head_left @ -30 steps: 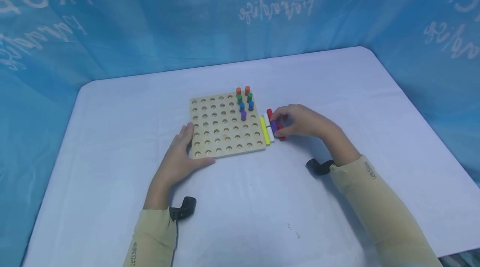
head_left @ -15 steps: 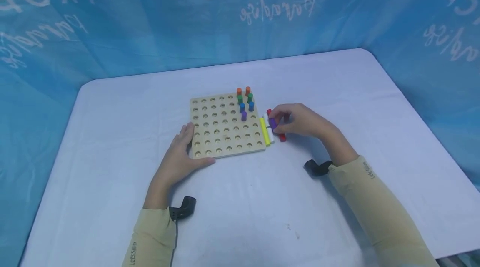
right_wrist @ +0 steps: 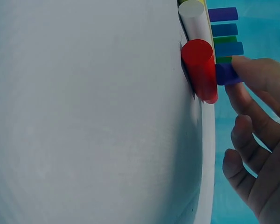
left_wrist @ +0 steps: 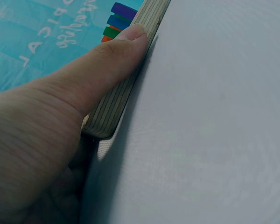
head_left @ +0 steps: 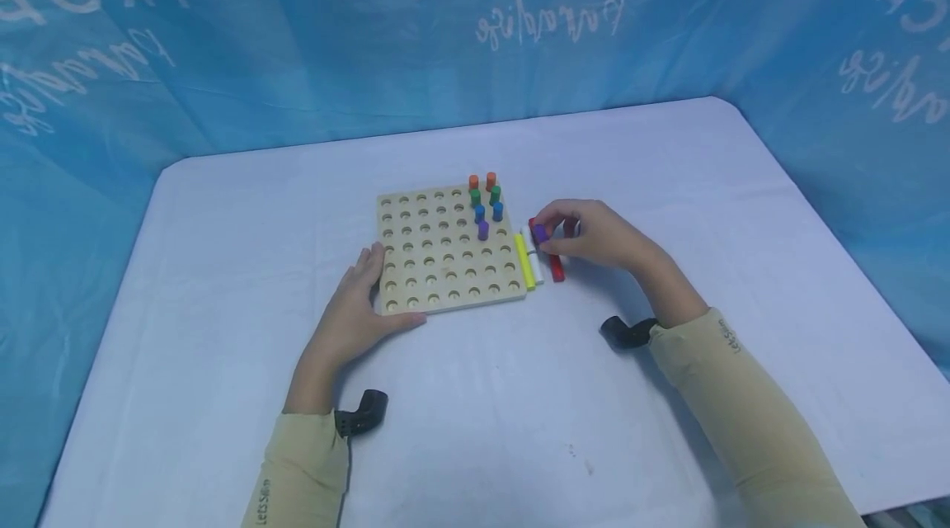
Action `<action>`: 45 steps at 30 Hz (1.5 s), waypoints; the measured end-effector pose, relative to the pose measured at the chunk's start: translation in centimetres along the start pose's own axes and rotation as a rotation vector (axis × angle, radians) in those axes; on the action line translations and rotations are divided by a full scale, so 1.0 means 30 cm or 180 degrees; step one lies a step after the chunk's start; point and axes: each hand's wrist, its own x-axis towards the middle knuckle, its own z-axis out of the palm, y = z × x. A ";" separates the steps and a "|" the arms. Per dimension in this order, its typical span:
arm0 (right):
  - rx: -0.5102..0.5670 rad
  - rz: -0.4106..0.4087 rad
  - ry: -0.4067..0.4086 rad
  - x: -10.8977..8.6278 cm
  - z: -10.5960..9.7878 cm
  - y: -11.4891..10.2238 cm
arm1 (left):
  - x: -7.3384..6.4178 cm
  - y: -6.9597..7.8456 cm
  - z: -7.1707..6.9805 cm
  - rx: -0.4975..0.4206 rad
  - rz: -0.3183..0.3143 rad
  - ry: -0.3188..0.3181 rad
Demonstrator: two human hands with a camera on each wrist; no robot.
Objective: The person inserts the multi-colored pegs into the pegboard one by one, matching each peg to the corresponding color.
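Observation:
In the head view my left hand (head_left: pixel 356 313) lies round the near left corner of a wooden pegboard (head_left: pixel 439 268). Its fingers run along the left side, and the thumb (left_wrist: pixel 102 60) presses straight on the front edge. My right hand (head_left: pixel 597 235) pinches a purple peg (head_left: pixel 540 233) between thumb and fingertips, just above the loose pegs right of the board. In the right wrist view this purple peg (right_wrist: pixel 226 74) is partly hidden by a fingertip. Orange, green and blue pegs stand in pairs at the board's far right, with one purple peg (head_left: pixel 483 230) nearer.
Beside the board's right edge lie yellow pegs (head_left: pixel 524 260), white pegs (head_left: pixel 536 268) and red pegs (head_left: pixel 557 268), end to end in rows. A white cloth (head_left: pixel 475 412) covers the table, and a blue printed curtain (head_left: pixel 297 41) hangs behind it.
My right hand has lifted the purple peg from among the loose pegs and moved slightly away from me, uncovering more of the near red peg. The left hand and board stay put.

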 end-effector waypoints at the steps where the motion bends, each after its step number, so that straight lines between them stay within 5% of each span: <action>1: 0.0005 0.0005 0.0016 0.001 0.001 -0.001 | -0.001 -0.001 0.000 0.0002 -0.0003 0.0000; 23: 0.0031 0.0056 0.0337 0.041 -0.003 -0.045 | 0.001 -0.011 0.000 -0.0060 -0.0013 0.0018; 45: 0.0170 0.0021 0.0130 0.114 0.042 -0.111 | 0.004 -0.012 0.002 -0.0085 -0.0028 0.0011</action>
